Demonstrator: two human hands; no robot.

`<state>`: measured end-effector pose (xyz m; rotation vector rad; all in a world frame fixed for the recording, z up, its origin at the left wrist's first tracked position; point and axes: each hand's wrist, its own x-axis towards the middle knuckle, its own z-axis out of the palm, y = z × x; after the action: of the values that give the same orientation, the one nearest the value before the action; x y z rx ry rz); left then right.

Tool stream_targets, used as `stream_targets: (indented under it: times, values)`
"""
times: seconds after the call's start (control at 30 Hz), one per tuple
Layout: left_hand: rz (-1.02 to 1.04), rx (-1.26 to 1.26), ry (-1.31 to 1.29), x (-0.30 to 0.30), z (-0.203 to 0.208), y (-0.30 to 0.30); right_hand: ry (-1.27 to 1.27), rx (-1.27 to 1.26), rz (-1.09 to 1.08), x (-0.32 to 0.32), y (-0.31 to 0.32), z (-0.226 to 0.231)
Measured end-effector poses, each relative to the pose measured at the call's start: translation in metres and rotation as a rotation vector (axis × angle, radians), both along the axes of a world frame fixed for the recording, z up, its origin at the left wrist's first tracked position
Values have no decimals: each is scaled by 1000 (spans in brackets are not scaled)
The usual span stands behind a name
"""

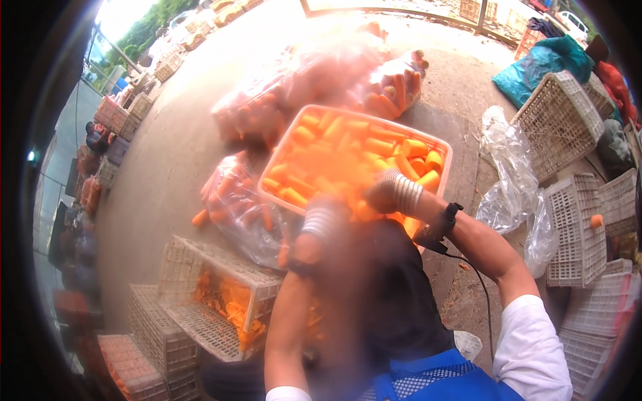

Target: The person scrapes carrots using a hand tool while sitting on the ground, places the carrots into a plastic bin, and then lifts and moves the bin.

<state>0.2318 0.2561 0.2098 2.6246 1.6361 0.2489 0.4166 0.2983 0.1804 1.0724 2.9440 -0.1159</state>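
Observation:
A pale plastic tub (447, 152) full of thick orange carrot pieces (381, 146) is right before me. The pieces look peeled and cut, with smooth, bright sides. Over the tub's near side is my left hand (328, 212), in a glove with a pale ribbed cuff. Haze and blur hide its fingers. My right hand (386, 192), in a similar glove with a dark palm part, reaches among the carrot pieces at the near right. Its fingertips are hidden, and whether it grips a piece does not show. A black band (447, 217) circles the right wrist.
Clear bags of unpeeled carrots (301, 83) lie beyond the tub, and another bag (234, 200) at its left. A tipped crate (194, 274) holding orange peelings is at lower left. Crates (562, 120), clear plastic sheeting (508, 174) and a teal sack (545, 67) are at right.

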Motion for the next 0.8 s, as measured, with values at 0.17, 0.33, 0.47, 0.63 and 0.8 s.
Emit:
stream_targets:
  times: [0.17,0.33,0.47,0.63,0.8]
  values:
    - [13,58,73,-16,-23,3,35,299,68,-15,-8,10]
    - [6,-356,381,-3,10,10,59,328,60,-19,2,1]
    - [15,-385,288,-1,6,22,-37,109,78,-14,0,36]
    - [-152,-199,273,2,-79,69,-374,51,48,-18,8,28]
    - [23,-266,-89,1,-106,101,772,-524,-578,-22,6,19]
